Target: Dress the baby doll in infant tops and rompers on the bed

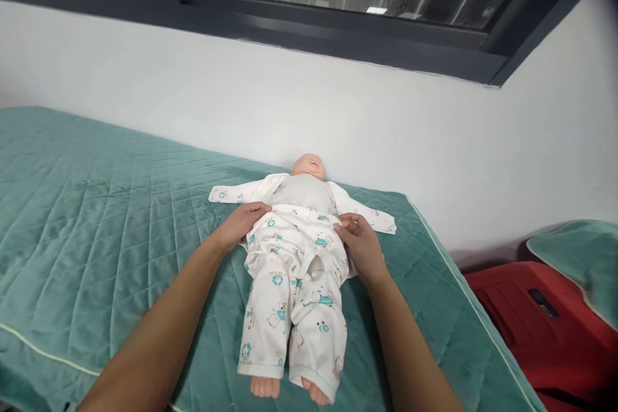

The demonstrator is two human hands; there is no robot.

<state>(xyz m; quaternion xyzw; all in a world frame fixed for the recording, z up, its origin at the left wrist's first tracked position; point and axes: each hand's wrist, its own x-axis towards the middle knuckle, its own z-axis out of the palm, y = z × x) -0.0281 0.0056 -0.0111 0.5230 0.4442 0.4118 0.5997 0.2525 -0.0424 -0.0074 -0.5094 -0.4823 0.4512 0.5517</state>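
A baby doll [309, 166] lies on its back, its head by the wall and its bare feet toward me. White printed baby pants [275, 322] cover its legs and reach up to the belly. A matching long-sleeved top [369, 214] spreads out at both sides, with a pale grey torso showing between. At the left side of the waistband, my left hand [245, 219] pinches the pants' edge. My right hand [360, 241] grips the waistband on the other side, fingers curled in. Both thumbs are partly hidden.
A green quilted cover [120, 238] lies under the doll, its piped edge running down at the right. Beyond that edge stands a red plastic object [541, 322] with green cloth [579, 257] over part of it. Behind are a white wall [270, 96] and a dark-framed window [338, 26].
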